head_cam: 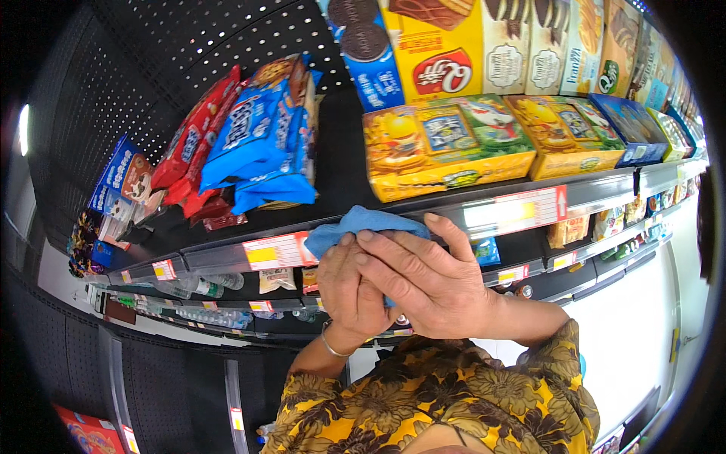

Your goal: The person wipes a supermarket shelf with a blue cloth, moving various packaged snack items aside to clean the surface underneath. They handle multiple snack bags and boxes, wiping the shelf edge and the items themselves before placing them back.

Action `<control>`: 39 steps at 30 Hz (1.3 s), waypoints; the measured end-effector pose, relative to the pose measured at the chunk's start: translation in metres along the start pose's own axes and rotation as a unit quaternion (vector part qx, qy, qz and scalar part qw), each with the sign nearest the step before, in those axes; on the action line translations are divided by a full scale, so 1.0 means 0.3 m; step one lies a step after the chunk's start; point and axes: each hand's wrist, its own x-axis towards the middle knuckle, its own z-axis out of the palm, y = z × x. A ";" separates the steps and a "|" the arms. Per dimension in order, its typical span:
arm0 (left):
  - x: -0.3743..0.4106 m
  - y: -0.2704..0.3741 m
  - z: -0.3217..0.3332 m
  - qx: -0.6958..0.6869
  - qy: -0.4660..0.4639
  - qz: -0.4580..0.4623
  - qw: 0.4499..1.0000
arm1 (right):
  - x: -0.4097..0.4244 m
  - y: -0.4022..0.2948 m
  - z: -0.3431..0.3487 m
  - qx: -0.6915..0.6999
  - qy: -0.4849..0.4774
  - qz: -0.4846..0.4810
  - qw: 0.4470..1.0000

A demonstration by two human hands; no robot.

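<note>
A folded blue cloth (368,222) is held between both hands at the front edge of a black store shelf. My left hand (354,284), with a bracelet at its wrist, grips the cloth from below. Across it lies my right hand (425,272), its fingertips over the cloth and the left fingers. Part of the cloth is hidden by the hands. Just behind are bare black shelf surface (340,170), blue snack bags (255,136) on the left and a yellow snack box (448,147) on the right.
Red bags (193,142) stand beside the blue ones. Upright biscuit boxes (437,51) line the back right. Price tags (278,251) run along the clear shelf-edge strip. Lower shelves hold bottles (212,315) and packaged snacks (569,230). Perforated black panels (170,51) back the shelf.
</note>
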 end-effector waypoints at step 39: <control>0.174 0.291 0.246 -0.143 0.022 0.036 0.989 | -0.171 0.205 -0.276 -0.084 0.093 0.043 0.991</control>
